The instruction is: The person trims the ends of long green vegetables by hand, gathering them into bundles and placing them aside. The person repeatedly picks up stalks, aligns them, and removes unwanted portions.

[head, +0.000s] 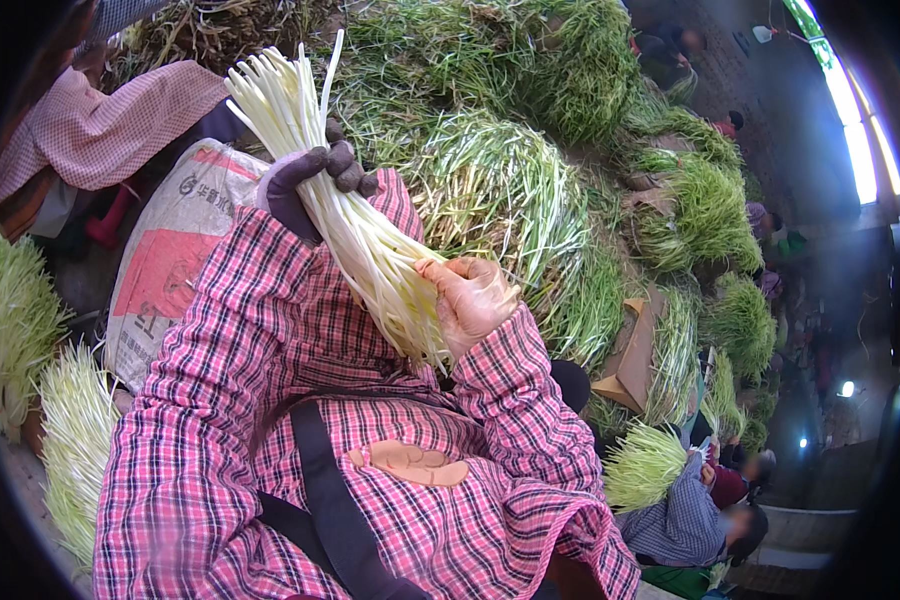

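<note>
My left hand (pixel 316 180), in a dark glove, is closed around a thick bundle of pale chive-like stalks (pixel 367 240). The whitish stalk ends fan out above that hand, and one stalk juts higher than the others. Lower on the same bundle, my right hand (pixel 472 300), in a thin translucent glove, pinches some stalks between thumb and fingers. The yellow-green lower part hangs in front of my pink plaid smock (pixel 420 427). Just beyond the bundle lies a large heap of loose green-and-white stalks (pixel 502 180).
A woven sack (pixel 165 247) bearing writing lies at left. Trimmed bundles (pixel 82 442) stand at lower left. Checked cloth (pixel 120 120) hangs at upper left. A cardboard piece (pixel 634 352) leans among heaps at right. A person (pixel 682 510) sits at lower right beside another bundle (pixel 645 465).
</note>
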Motion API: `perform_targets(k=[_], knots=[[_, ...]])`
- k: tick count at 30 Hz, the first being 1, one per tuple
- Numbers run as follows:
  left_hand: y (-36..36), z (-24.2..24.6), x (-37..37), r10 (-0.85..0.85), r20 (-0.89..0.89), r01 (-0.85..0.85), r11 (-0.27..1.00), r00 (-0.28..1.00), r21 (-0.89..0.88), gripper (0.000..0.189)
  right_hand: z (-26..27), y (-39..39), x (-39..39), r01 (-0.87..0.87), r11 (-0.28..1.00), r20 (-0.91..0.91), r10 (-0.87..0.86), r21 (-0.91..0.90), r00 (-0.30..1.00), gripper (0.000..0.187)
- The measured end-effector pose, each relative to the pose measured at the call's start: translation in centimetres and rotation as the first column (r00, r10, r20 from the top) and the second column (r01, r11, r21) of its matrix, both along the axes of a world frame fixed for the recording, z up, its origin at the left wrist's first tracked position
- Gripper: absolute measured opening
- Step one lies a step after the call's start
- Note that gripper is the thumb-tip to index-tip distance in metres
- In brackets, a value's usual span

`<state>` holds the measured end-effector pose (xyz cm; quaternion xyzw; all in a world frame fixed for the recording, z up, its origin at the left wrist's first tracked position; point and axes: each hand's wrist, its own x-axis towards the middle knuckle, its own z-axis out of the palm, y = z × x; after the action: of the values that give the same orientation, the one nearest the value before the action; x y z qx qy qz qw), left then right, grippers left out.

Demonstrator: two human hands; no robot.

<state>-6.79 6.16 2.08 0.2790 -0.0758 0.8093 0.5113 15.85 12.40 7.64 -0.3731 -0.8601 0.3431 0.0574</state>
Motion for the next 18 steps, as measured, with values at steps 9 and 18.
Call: perform_targets(k=[9,18], knots=[[0.3,0.0,0.4,0.005,0.001,-0.006,1.000,1.000,0.004,0.034,0.1,0.1,0.5,-0.220,0.726,-0.101,0.370,0.652,0.923,0.027],[-0.3,-0.2,0.3,-0.019,0.039,0.020,0.999,0.999,-0.040,0.035,-1.0,0.2,0.5,-0.138,0.929,-0.297,0.247,0.344,0.922,0.023]])
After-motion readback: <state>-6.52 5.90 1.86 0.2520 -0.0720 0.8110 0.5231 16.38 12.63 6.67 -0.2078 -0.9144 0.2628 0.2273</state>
